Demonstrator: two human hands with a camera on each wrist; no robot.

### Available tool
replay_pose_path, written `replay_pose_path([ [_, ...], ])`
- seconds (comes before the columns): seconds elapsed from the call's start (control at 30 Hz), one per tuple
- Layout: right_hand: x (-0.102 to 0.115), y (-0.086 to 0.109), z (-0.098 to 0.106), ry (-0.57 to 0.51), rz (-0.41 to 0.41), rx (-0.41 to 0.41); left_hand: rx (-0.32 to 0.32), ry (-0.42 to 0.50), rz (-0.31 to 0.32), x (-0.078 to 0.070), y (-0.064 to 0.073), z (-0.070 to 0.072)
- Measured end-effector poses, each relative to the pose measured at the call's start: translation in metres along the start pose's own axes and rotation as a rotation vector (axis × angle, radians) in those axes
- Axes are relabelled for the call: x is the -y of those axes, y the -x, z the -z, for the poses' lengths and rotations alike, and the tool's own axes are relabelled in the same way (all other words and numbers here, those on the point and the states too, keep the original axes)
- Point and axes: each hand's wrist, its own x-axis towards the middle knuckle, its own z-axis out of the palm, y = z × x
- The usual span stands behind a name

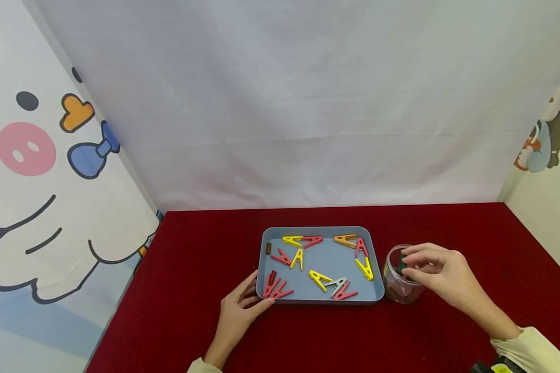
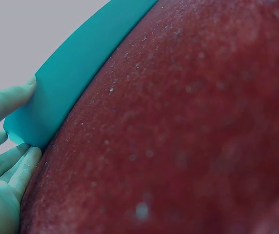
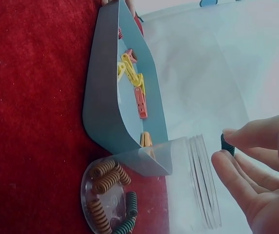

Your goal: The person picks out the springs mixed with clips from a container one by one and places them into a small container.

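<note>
My left hand [image 1: 235, 311] grips the front-left corner of a shallow blue-grey tray [image 1: 331, 259], thumb against the front wall and fingers round the side. Inside the tray lie red, yellow, orange and pale grey plastic clothespins, among them a yellow clothespin [image 1: 318, 280]. A brown spring [image 1: 268, 248] lies by its left wall, and a red spring [image 1: 272, 278] near the front-left corner. Over the mouth of a clear plastic jar [image 1: 403, 293], my right hand [image 1: 441, 272] pinches a dark green spring [image 3: 226, 145] between thumb and fingertips.
Brown springs [image 3: 106, 183] and green springs [image 3: 131, 204] lie at the bottom of the jar, which stands close by the tray's right side. Dark red cloth [image 1: 205, 248] covers the table. A white curtain [image 1: 308, 103] hangs behind, with cartoon-printed panels at both sides.
</note>
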Motion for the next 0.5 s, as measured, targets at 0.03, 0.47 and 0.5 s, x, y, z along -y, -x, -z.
replay_pose_path([
  [0.03, -0.0011, 0.0001, 0.0001, 0.007, 0.003, -0.001, 0.000, 0.000, 0.001, 0.0006, -0.0001, 0.0000],
  [0.47, 0.0005, -0.0003, 0.0011, 0.063, 0.053, -0.024, -0.007, -0.003, 0.002, 0.0020, -0.0005, 0.0000],
  [0.5, -0.0036, -0.0003, 0.0011, 0.065, 0.053, -0.024, -0.007, 0.001, -0.004, 0.0034, -0.0008, 0.0000],
])
